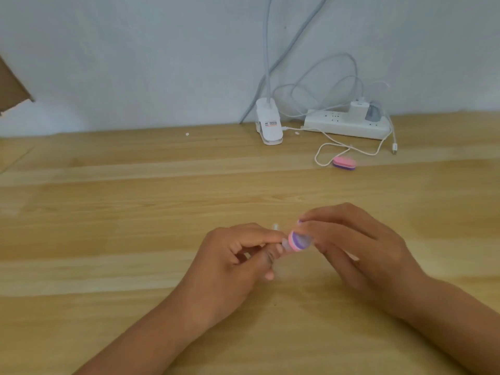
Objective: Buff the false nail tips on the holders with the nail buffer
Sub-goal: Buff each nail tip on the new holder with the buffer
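My right hand (354, 247) grips a small pink and purple nail buffer (297, 240) between thumb and fingers. The buffer's pink edge meets a clear false nail tip (286, 245) that my left hand (238, 261) pinches on a small clear holder. The holder is mostly hidden by my left fingers. Both hands hover just above the wooden table (108, 212) at its near middle. A second small clear piece (275, 226) lies on the table just behind my left hand.
A second pink and purple buffer block (344, 162) lies farther back on the right. Behind it are a white power strip (346, 125) with plugs, loose white cables (351, 148) and a white clip-lamp base (269, 125) against the wall.
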A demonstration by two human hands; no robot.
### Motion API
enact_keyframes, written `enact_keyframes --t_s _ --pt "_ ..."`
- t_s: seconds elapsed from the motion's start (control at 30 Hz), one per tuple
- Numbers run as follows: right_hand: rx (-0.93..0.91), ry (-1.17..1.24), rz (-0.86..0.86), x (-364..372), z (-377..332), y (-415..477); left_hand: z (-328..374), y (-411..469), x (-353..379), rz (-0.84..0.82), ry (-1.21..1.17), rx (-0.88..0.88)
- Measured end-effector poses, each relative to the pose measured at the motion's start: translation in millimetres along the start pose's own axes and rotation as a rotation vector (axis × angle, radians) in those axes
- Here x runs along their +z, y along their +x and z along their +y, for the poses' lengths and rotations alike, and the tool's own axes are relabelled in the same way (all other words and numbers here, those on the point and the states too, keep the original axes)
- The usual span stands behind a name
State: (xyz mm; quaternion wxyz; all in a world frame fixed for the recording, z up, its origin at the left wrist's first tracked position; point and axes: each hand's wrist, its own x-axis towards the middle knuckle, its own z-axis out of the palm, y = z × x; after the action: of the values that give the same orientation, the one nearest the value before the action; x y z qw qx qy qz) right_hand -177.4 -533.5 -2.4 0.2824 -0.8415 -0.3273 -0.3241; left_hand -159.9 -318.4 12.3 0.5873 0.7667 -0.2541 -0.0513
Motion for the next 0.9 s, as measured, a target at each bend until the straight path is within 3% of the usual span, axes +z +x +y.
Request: enact_keyframes --t_s 0.07,0.13,0.2,0.3,0.43,0.9 --pt "0.035 0.095 -0.037 2 -8 0 1 0 0 0.009 -0.007 0.002" --pt "-0.024 0.070 -0.062 4 -14 -1 1 0 -1 0.007 0.000 -0.004" --pt "0.068 0.076 -0.080 -2 -8 1 1 0 -1 0.021 0.021 -0.015" --pt "0.064 0.033 -0.034 0 -4 0 0 0 0 0.019 0.016 -0.037" --pt "-0.099 -0.036 -0.043 5 -6 -5 0 -1 0 0.001 -0.035 -0.068" --pt "-0.143 -0.076 0.001 5 -6 -6 2 -1 2 -0.011 -0.160 -0.131"
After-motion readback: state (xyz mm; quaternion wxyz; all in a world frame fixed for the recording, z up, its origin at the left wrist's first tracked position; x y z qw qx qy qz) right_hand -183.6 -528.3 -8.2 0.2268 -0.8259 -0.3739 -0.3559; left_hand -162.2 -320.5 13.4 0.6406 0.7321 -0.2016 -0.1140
